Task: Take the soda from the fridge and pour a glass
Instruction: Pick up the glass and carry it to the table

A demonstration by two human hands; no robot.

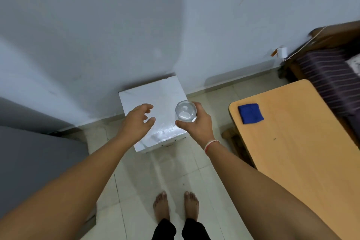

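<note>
My right hand (196, 124) grips a clear faceted drinking glass (185, 111) from the side, holding it upright above the right edge of a white box (142, 95) on the floor. The glass looks empty. My left hand (137, 122) hovers over the box's top with fingers loosely spread and holds nothing. A grey appliance (35, 154), possibly the fridge, fills the lower left. No soda bottle or can is in view.
A wooden table (303, 154) stands at the right with a blue cloth (251, 113) near its far corner. Behind it is a striped seat (329, 76). White walls meet in the corner behind the box. My bare feet (175, 206) stand on pale floor tiles.
</note>
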